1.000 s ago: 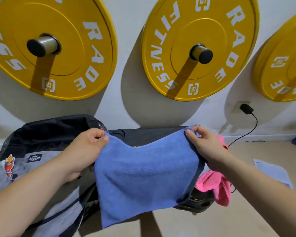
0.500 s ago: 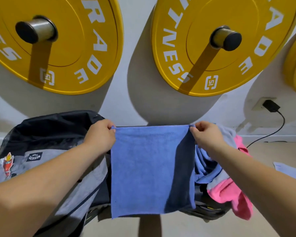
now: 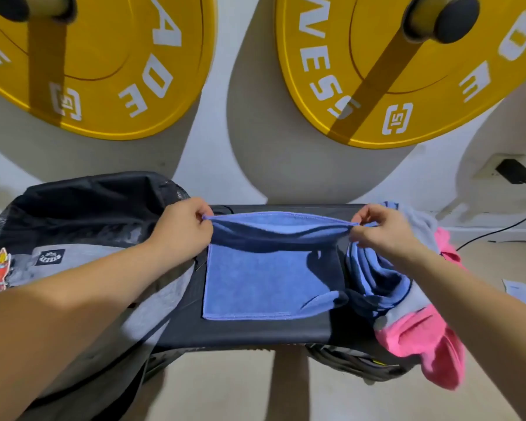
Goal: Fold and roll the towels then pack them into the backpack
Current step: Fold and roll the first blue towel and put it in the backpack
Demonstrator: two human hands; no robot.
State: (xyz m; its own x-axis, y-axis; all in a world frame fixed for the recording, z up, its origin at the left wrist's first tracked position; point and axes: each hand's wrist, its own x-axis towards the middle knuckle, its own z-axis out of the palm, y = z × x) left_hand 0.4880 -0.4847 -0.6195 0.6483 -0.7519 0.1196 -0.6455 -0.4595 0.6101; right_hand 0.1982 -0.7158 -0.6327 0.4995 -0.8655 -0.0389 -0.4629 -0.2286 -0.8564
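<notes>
At nine o'clock from the work lies the grey-and-black fabric backpack, slumped on its side against the wall; whether its mouth is open cannot be told from here. Just to its right the left hand has thumb and curled fingers pinched on the far-left corner of the blue square terry-cloth towel, at about ten o'clock of the cloth. The towel's near part lies flat on the black flat surface, its front edge square to the surface's edge, while its far edge is lifted clear and sags a little between the two grips, the layers there gaping like a pocket. At two o'clock of the cloth the right hand mirrors the left, fingertips closed on the far-right corner, the other fingers loosely bent. At three o'clock, touching the towel's right side, sits the heap of blue, grey and pink towels, spilling over the surface's right end. This looks like the folding step on one towel, with rolling and packing not yet begun and most of the task ahead. The next move seems to call for both corners to travel together towards six o'clock, kept level so that the edges meet, and laid down without dragging the flat half askew; the loose flap at the near-right corner may want smoothing first
</notes>
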